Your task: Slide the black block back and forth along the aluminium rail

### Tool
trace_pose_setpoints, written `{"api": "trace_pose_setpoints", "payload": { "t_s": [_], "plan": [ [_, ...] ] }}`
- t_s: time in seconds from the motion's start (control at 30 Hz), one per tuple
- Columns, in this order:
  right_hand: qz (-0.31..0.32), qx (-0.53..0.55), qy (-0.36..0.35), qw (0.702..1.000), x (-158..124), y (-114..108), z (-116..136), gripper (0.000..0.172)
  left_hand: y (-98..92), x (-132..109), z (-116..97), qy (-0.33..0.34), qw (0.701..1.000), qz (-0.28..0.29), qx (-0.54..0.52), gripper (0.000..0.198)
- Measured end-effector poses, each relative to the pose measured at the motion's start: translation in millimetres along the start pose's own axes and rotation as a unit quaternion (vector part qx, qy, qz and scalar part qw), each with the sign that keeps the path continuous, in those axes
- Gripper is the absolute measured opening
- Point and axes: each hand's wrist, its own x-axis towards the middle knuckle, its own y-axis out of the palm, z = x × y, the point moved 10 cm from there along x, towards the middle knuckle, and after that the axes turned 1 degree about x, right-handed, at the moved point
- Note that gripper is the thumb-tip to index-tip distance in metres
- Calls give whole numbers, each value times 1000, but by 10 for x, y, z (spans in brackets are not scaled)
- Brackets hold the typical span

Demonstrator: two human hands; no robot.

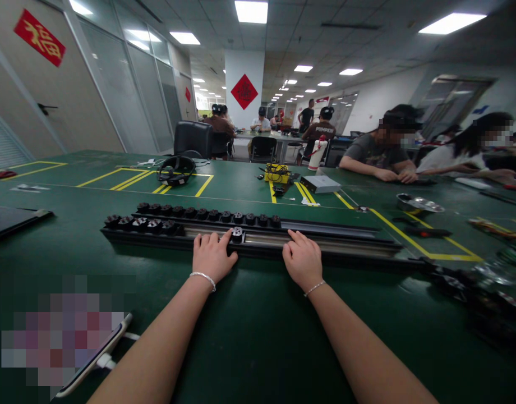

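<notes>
A long black power track [266, 242] with a metallic channel lies crosswise on the green table. My left hand [212, 259] grips its near edge, fingers over the top and thumb at the front. The left index fingertip touches a single black track socket [237, 234] sitting in the channel. Farther right, my right hand [303, 260] is closed on the same edge, its index finger reaching forward over the channel; its thumb is partly hidden. More black track sockets [140, 224] stand grouped at the track's left end. Behind it lies a second track [325, 227], with a row of sockets along its left part.
A phone [98, 353] with a cable lies at the lower left. Dark parts [451, 283] lie at the right. Farther back are a headset [176, 170], a yellow object with cables [277, 173], a white box [320, 184] and a metal bowl [420, 203]. Co-workers sit beyond.
</notes>
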Motion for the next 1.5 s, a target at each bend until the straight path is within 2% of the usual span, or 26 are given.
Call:
{"api": "trace_pose_setpoints", "payload": {
  "t_s": [0.53, 0.7, 0.83, 1.5],
  "plan": [
    [-2, 2, 4, 1000, 3, 1, 2, 29, 36, 17, -28, -8, 1000, 10, -20, 62],
    [-1, -1, 8, 1000, 3, -2, -6, 28, 56, 71, -106, 16, 998, -2, -58, 64],
    [-1, 3, 5, 1000, -1, -1, -4, 28, 39, 90, -170, 70, 995, -10, -66, 58],
    [6, 8, 4, 1000, -3, 8, -5, 27, 41, 54, -176, 92, 995, -13, -37, 56]
  ]
}}
